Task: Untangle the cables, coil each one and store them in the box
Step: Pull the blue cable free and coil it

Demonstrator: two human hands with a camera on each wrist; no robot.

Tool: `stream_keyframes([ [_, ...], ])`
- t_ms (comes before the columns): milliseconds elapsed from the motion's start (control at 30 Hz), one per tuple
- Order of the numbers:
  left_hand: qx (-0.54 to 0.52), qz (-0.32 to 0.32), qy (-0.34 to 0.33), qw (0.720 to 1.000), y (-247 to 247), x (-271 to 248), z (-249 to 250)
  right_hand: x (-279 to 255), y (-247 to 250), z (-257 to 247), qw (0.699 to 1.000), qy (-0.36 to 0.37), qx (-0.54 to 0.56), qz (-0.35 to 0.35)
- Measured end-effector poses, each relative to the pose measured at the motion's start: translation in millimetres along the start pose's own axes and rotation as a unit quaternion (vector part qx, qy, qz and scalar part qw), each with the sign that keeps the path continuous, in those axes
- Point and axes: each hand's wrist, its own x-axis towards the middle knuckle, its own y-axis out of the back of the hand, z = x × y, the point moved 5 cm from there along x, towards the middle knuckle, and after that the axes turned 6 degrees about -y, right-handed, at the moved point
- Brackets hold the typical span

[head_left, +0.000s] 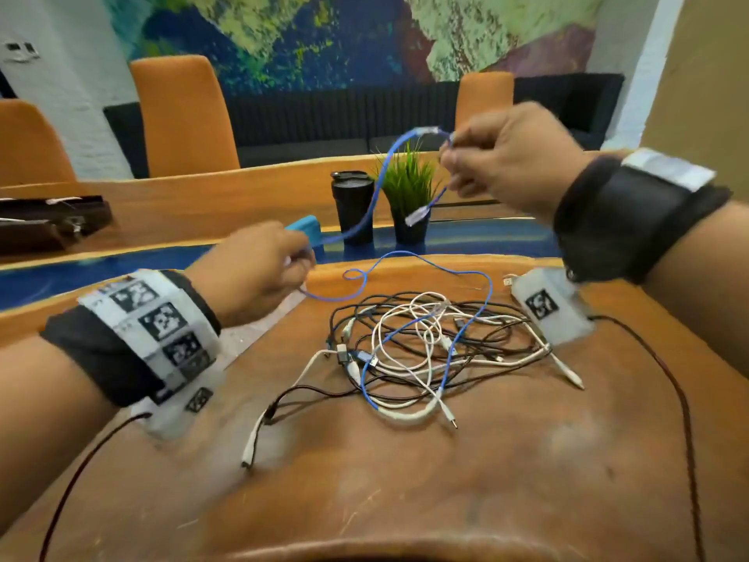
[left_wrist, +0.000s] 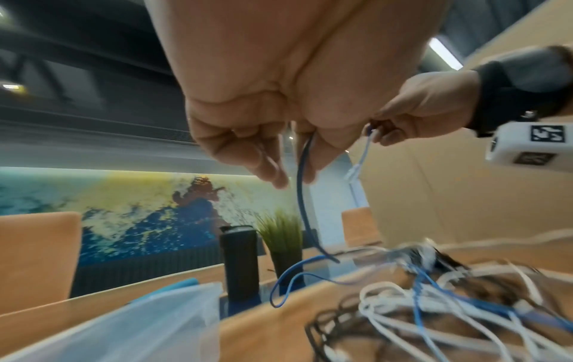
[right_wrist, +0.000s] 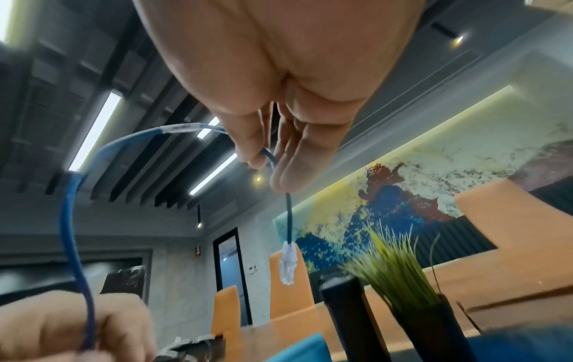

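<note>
The fingers [right_wrist: 280, 156] of the right hand [head_left: 504, 156] pinched the blue cable [head_left: 381, 184] a short way back from its end, thumb against fingertips, so that the clear plug [head_left: 417, 216] dangled free below them. The right hand was raised above the worktop [head_left: 466, 480], in front of the potted plant [head_left: 407, 184].

From that pinch the blue cable arched up and swept down to the left hand [head_left: 253, 269], lower and nearer the worktop. The left hand's fingers [left_wrist: 263, 159] were curled around the cable, with the cord running out between them and the thumb. Below the left hand the cable trailed in a loose loop across the worktop and ran into the cable pile [head_left: 429, 350].

That pile lay on the wooden worktop between the two forearms, a knot of black, white and blue leads crossing over one another, several plugs sticking out at its near edge.

Just beside the left hand, the left wrist view showed the rim of a clear plastic box [left_wrist: 130, 318], blurred. Beyond it a black tumbler [head_left: 352, 204] stood beside the potted plant. Orange chairs [head_left: 182, 115] lined the far side.
</note>
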Motion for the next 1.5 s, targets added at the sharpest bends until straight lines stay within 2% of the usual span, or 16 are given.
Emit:
stream_keyframes([
  [133, -0.022, 0.067, 0.047, 0.996, 18.6, 2.1, -7.2, 12.1, 15.0, -12.3, 0.999, -0.033, 0.022, -0.005],
  [333, -0.145, 0.082, -0.046, 0.985, 26.3, 10.4, 45.8, -16.8, -24.2, 0.2, 0.997, -0.048, -0.012, -0.057],
  [400, -0.142, 0.079, -0.05, 0.985, 31.7, 21.3, 46.4, -22.5, -25.7, 8.8, 0.997, -0.067, 0.003, -0.039],
  [467, -0.157, 0.091, -0.03, 0.983, 36.7, 29.4, 36.9, -27.5, -19.5, 18.3, 0.992, -0.089, -0.086, -0.015],
  [533, -0.175, 0.091, -0.013, 0.98, 36.6, 31.6, 26.6, -41.9, -27.3, 24.2, 0.951, -0.081, -0.29, -0.071],
  [600, -0.185, 0.089, 0.002, 0.979, 33.8, 30.3, 21.0, -68.4, -59.5, 34.6, 0.885, -0.061, -0.415, -0.201],
  [700, -0.202, 0.091, 0.005, 0.975, 27.4, 27.9, 23.4, -103.7, -112.9, 46.9, 0.829, -0.053, -0.454, -0.322],
  [833, -0.2, 0.075, -0.008, 0.977, 20.8, 24.1, 30.3, -108.8, -144.7, 54.8, 0.78, -0.067, -0.493, -0.38],
  [900, -0.199, 0.069, -0.011, 0.978, 20.5, 21.7, 30.2, -100.5, -143.7, 56.5, 0.792, -0.07, -0.481, -0.369],
  [1000, -0.208, 0.062, -0.006, 0.976, 19.3, 18.5, 25.9, -81.6, -126.0, 56.3, 0.847, -0.08, -0.421, -0.314],
  [1133, -0.199, 0.055, -0.005, 0.978, 15.3, 15.7, 23.9, -57.2, -88.8, 57.9, 0.926, -0.155, -0.23, -0.256],
  [1233, -0.199, 0.051, -0.009, 0.979, 12.6, 15.5, 25.7, -45.3, -74.0, 63.0, 0.956, -0.174, -0.117, -0.204],
  [1300, -0.197, 0.054, -0.011, 0.979, 12.7, 15.4, 27.0, -37.2, -70.5, 69.1, 0.961, -0.152, -0.171, -0.158],
  [1400, -0.198, 0.055, -0.005, 0.979, 14.3, 15.4, 26.5, -35.4, -68.5, 68.2, 0.924, -0.078, -0.356, -0.119],
  [1433, -0.198, 0.056, -0.004, 0.979, 15.1, 15.2, 26.1, -40.4, -70.0, 63.2, 0.912, -0.053, -0.383, -0.139],
  [1500, -0.193, 0.055, -0.006, 0.98, 16.0, 14.9, 24.2, -59.7, -80.9, 54.0, 0.891, -0.007, -0.383, -0.244],
])
